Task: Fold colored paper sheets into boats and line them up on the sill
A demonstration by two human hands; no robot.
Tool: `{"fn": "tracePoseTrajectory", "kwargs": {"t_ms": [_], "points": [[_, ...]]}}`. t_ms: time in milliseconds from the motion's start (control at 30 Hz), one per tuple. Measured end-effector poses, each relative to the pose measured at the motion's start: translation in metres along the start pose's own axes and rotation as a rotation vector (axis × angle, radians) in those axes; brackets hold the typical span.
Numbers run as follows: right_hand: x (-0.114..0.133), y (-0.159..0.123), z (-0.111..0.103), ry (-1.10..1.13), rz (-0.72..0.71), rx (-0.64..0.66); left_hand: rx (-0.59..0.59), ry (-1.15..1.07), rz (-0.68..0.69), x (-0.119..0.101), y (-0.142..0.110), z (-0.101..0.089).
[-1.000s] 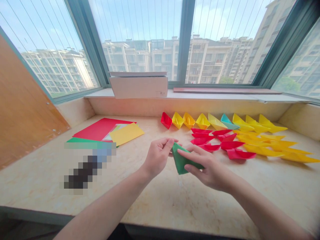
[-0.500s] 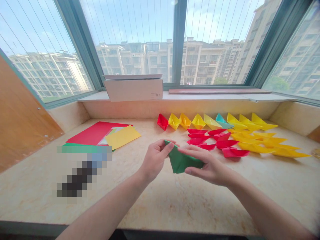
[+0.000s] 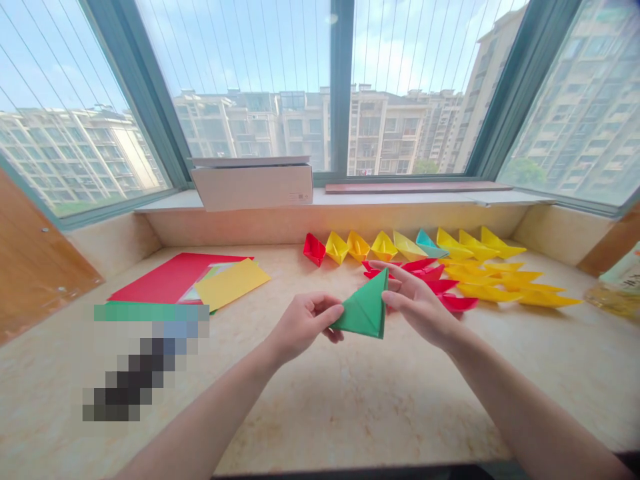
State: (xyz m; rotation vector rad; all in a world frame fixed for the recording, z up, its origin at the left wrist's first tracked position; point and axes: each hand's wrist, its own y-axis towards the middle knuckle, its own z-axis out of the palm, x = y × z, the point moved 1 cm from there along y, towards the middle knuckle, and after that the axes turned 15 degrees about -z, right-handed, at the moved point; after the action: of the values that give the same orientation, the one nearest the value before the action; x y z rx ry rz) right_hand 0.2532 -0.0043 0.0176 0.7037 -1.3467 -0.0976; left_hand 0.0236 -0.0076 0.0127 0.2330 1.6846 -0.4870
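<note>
A folded piece of green paper [image 3: 364,308], roughly triangular with a crease across its face, is held up above the counter. My left hand [image 3: 303,327] pinches its left corner, thumb on the front and fingers behind. At the paper's right edge is my right hand [image 3: 420,300]; its thumb touches that edge, and its index finger reaches behind the upper tip. The other fingers are partly curled, some of them hidden. Just beyond my right hand lie several red paper boats [image 3: 453,287], partly covered by it.
Yellow paper boats [image 3: 520,293] fill the right side, with a red boat [image 3: 315,249] and a blue boat [image 3: 430,243] in the back row. Red sheets [image 3: 170,277] and a yellow sheet [image 3: 233,283] lie left. A white box [image 3: 253,188] stands on the sill; something at lower left is pixelated.
The green paper has been turned, and its point now faces up on the right. My left hand has moved to its lower left corner; my right hand has shifted up. The view has swung slightly right.
</note>
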Motion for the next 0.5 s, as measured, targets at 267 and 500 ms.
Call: {"fn": "tracePoseTrajectory", "kwargs": {"t_ms": [267, 500], "points": [[-0.008, -0.003, 0.016, -0.041, 0.103, 0.115, 0.11, 0.256, -0.018, 0.007, -0.004, 0.014], [-0.009, -0.002, 0.023, -0.253, 0.021, 0.094, 0.051, 0.244, 0.035, 0.008, -0.005, 0.018]]}}
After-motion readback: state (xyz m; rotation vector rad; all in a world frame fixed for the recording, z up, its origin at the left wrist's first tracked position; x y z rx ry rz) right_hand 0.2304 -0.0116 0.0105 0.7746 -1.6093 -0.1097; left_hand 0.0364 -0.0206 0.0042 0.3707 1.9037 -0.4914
